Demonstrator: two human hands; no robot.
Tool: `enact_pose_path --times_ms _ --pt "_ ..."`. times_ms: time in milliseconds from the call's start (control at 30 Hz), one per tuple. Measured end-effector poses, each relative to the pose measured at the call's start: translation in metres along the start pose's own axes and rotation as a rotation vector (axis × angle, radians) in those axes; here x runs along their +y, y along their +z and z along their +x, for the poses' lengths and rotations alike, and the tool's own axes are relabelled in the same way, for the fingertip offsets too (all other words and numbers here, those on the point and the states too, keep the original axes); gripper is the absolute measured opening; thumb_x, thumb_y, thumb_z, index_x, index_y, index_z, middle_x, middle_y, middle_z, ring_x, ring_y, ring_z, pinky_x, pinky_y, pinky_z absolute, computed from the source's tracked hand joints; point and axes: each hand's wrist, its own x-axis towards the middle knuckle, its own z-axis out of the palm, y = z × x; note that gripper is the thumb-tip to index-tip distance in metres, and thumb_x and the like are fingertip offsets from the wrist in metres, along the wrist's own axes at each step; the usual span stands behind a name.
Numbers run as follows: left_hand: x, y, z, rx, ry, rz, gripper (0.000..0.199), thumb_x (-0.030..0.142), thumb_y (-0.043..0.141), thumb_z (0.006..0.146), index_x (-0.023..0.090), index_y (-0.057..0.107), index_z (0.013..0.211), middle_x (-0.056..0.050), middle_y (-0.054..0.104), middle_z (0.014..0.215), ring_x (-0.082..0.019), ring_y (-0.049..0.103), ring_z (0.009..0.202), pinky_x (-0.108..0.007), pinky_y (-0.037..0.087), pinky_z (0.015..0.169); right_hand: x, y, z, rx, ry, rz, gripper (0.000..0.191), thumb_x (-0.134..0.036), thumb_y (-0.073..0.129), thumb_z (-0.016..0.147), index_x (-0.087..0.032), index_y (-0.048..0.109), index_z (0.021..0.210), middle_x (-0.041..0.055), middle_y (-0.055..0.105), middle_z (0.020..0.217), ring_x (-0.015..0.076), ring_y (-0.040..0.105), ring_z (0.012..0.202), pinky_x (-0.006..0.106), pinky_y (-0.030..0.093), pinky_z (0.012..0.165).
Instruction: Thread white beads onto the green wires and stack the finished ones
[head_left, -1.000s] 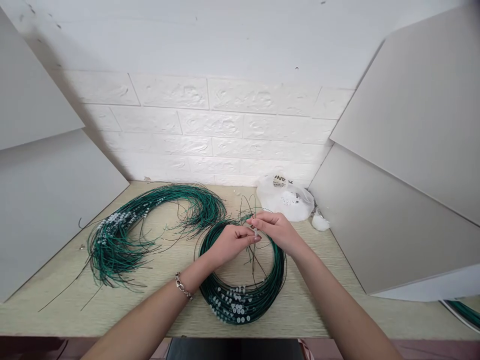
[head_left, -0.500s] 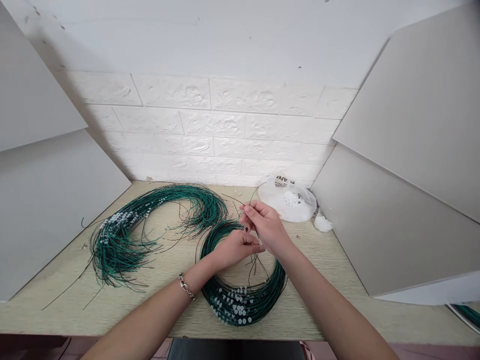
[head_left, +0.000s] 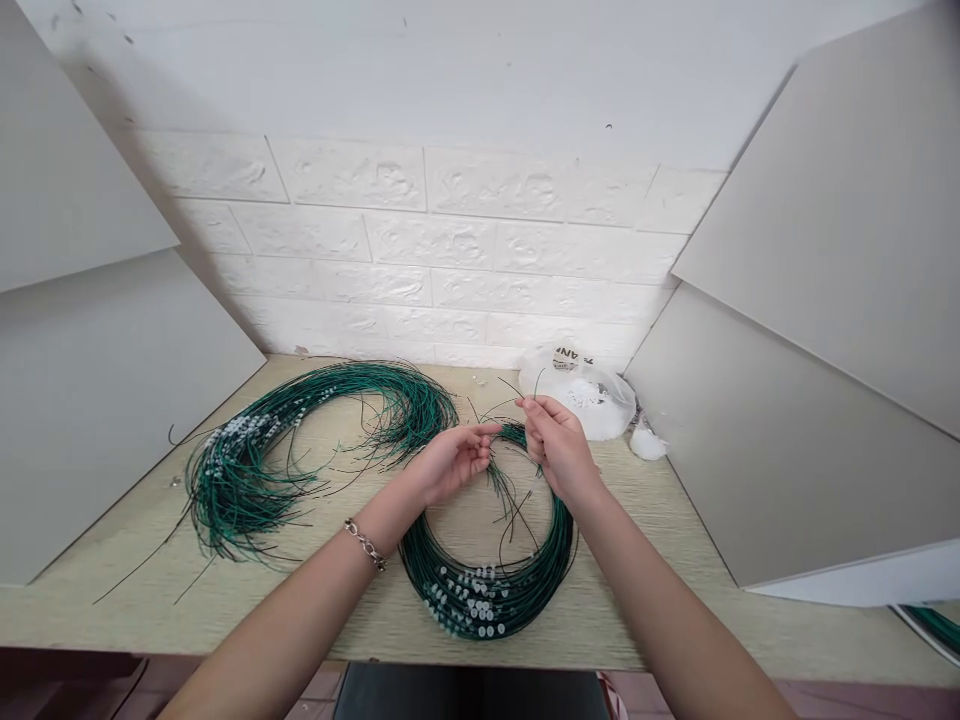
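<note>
My right hand (head_left: 559, 440) is closed in a pinch on thin green and black wires, whose ends stick up past the fingertips. My left hand (head_left: 455, 464) is open, its index finger stretched out and the others loosely curled, above the far left side of a round coil of green and black wires (head_left: 491, 590). Small white round pieces are threaded along the coil's near side. Loose wire ends hang inside the ring. To the left, a second bundle of green wires (head_left: 352, 378) lies in an arc, with white pieces and frayed ends.
A clear plastic bag (head_left: 607, 405) with white contents stands at the back right, beside a small white bundle (head_left: 646, 442). Grey panels (head_left: 810, 430) flank the wooden table (head_left: 150, 610) on both sides. A white brick-patterned wall (head_left: 420, 240) closes off the back.
My hands have moved apart. The left hand has let go near the wires and shifted left and up; the right has moved slightly right, still pinching wires.
</note>
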Motion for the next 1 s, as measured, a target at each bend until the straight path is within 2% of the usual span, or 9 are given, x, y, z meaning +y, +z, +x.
enact_pose_path --times_ms 133,233,333,433,567,667,800,1000 --pt "0.004 -0.002 0.002 0.047 0.021 -0.078 0.027 -0.004 0.045 0.067 0.006 0.057 0.090 -0.009 0.058 0.078 -0.009 0.056 0.070 -0.015 0.046 0.063 0.004 -0.001 0.000 -0.015 0.044 -0.015 0.027 -0.039 0.058 0.066 -0.016 0.054 0.080 -0.0092 0.027 0.045 0.0018 0.016 0.035 0.016 0.010 0.032" --pt "0.005 -0.001 0.000 0.075 0.052 0.005 0.020 0.006 0.049 0.072 0.006 0.057 0.090 -0.010 0.059 0.080 -0.008 0.057 0.066 -0.012 0.045 0.054 0.007 0.000 0.000 -0.029 0.069 -0.041 0.027 -0.040 0.058 0.065 -0.016 0.054 0.078 -0.0093 0.027 0.044 0.0019 0.016 0.034 0.016 0.009 0.032" --pt "0.004 -0.002 -0.001 0.083 0.111 0.157 0.021 0.023 0.055 0.072 0.008 0.059 0.086 -0.002 0.054 0.063 -0.001 0.042 0.039 -0.011 0.029 0.032 0.010 0.002 -0.001 -0.038 0.078 -0.083 0.027 -0.040 0.058 0.064 -0.016 0.054 0.077 -0.0096 0.027 0.042 0.0022 0.016 0.033 0.017 0.009 0.031" --pt "0.004 -0.002 -0.001 0.085 0.171 0.189 0.027 0.033 0.057 0.070 0.009 0.059 0.082 0.005 0.039 0.051 0.001 0.025 0.033 -0.012 0.016 0.029 0.013 0.002 -0.001 -0.068 0.035 -0.156 0.027 -0.042 0.057 0.065 -0.016 0.054 0.072 -0.0093 0.026 0.041 0.0029 0.017 0.034 0.018 0.011 0.031" --pt "0.006 0.000 -0.001 0.068 0.179 0.060 0.023 0.023 0.056 0.070 0.007 0.059 0.086 0.005 0.035 0.055 -0.001 0.031 0.040 -0.013 0.024 0.034 0.017 0.001 0.000 -0.050 -0.060 -0.272 0.027 -0.043 0.056 0.066 -0.016 0.055 0.067 -0.0079 0.028 0.042 0.0036 0.019 0.036 0.019 0.015 0.034" --pt "0.008 0.002 -0.002 0.042 0.218 -0.008 0.024 0.013 0.053 0.070 0.007 0.057 0.092 0.002 0.042 0.062 -0.002 0.038 0.047 -0.014 0.032 0.041 0.018 0.000 0.000 -0.024 -0.114 -0.315 0.028 -0.044 0.055 0.065 -0.016 0.056 0.066 -0.0067 0.032 0.042 0.0046 0.024 0.037 0.020 0.020 0.037" --pt "0.008 0.003 -0.003 -0.002 0.256 -0.018 0.025 0.014 0.055 0.071 0.010 0.054 0.096 0.000 0.049 0.068 -0.003 0.042 0.049 -0.014 0.036 0.044 0.016 0.001 -0.002 0.008 -0.161 -0.340 0.028 -0.043 0.053 0.066 -0.016 0.057 0.068 -0.0057 0.035 0.043 0.0059 0.027 0.040 0.021 0.023 0.041" --pt "0.008 0.002 -0.004 -0.012 0.269 -0.027 0.013 0.019 0.060 0.069 0.012 0.051 0.076 -0.003 0.058 0.071 -0.005 0.049 0.051 -0.016 0.042 0.050 0.012 0.003 -0.008 -0.005 -0.215 -0.405 0.024 -0.037 0.051 0.070 -0.015 0.056 0.065 -0.0050 0.034 0.047 0.0062 0.026 0.043 0.021 0.023 0.042"
